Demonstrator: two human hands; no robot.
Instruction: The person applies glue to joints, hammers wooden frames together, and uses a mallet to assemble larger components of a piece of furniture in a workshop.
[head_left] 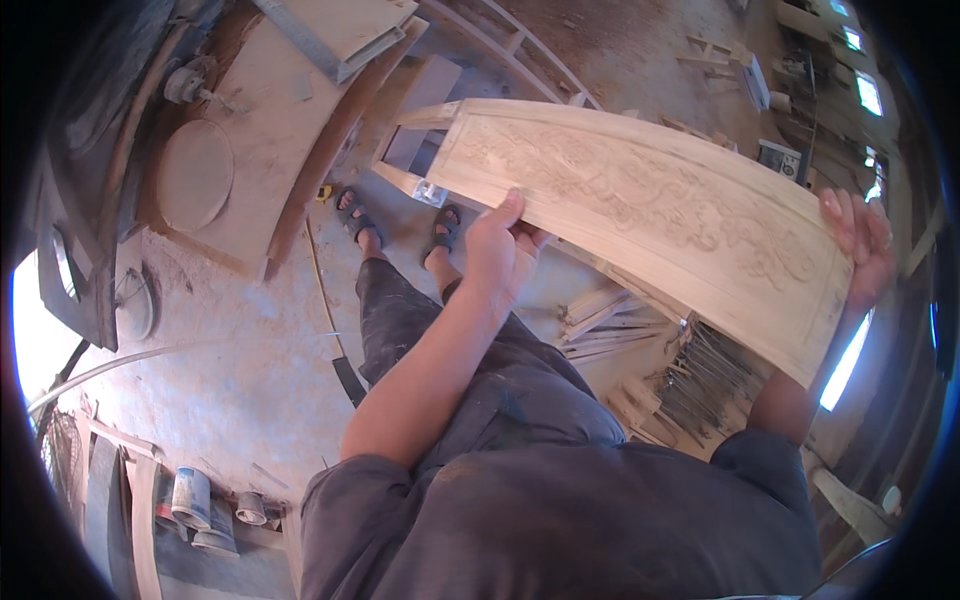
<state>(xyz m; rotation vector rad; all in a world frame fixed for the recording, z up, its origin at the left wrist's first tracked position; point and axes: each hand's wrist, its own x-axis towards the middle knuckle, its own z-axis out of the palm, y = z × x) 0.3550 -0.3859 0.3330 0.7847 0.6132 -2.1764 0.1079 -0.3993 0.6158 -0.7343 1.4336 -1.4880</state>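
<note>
The wood board (640, 215), at two o'clock, looks stiff and a bit heavy; its carved bumps could chip. The left hand (500, 245) holds its near edge, the right hand (862, 240) its three o'clock end. Plain edges seem best to hold.

Cans (191, 498), wooden strips (603, 320), a round disc (195, 176).

Pale tan, scroll-patterned wooden panel (645, 215)
</note>
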